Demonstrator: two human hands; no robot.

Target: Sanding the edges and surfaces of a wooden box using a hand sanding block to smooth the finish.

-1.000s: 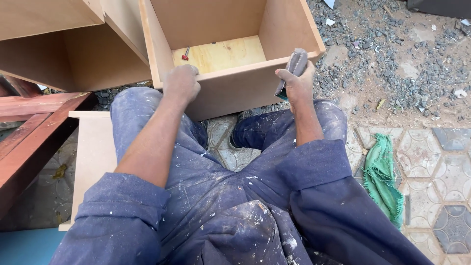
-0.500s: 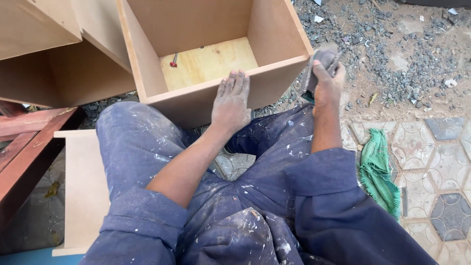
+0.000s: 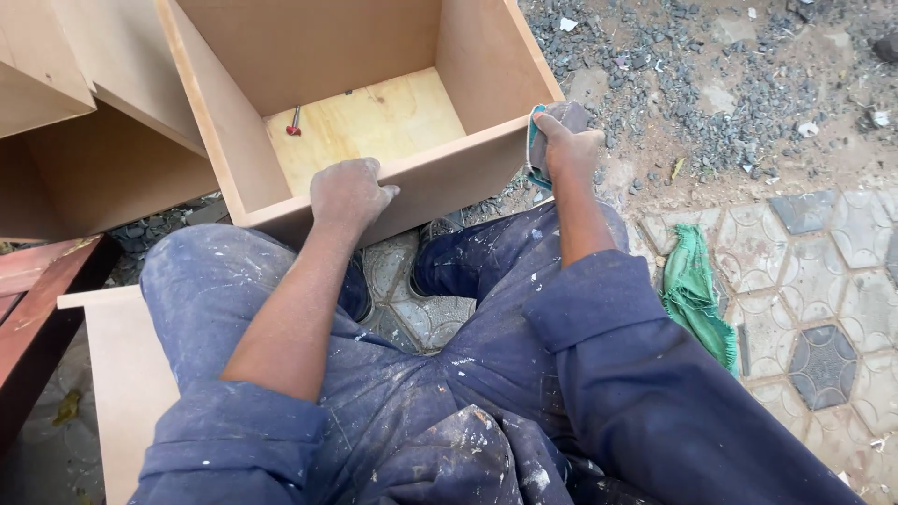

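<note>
An open wooden box (image 3: pixel 234 140) of light brown board stands on the ground in front of my knees, its plywood bottom showing. My left hand (image 3: pixel 348 194) grips the top edge of its near wall. My right hand (image 3: pixel 567 150) presses a grey cloth pad (image 3: pixel 550 126) against the box's near right corner. A small red-tipped tool (image 3: pixel 295 122) lies inside the box at the back left of the bottom. I sit with my legs apart in paint-spattered blue work clothes.
A second similar box (image 3: pixel 84 168) lies to the left. A flat board (image 3: pixel 122 374) rests under my left leg, with a reddish wooden frame (image 3: pixel 37 309) beside it. A green rag (image 3: pixel 697 295) lies on patterned paving at right. Gravel and dirt lie beyond.
My left hand shifted from lying flat on the near wall to gripping its top edge. My right hand with the cloth moved along the right corner. The box sits closer.
</note>
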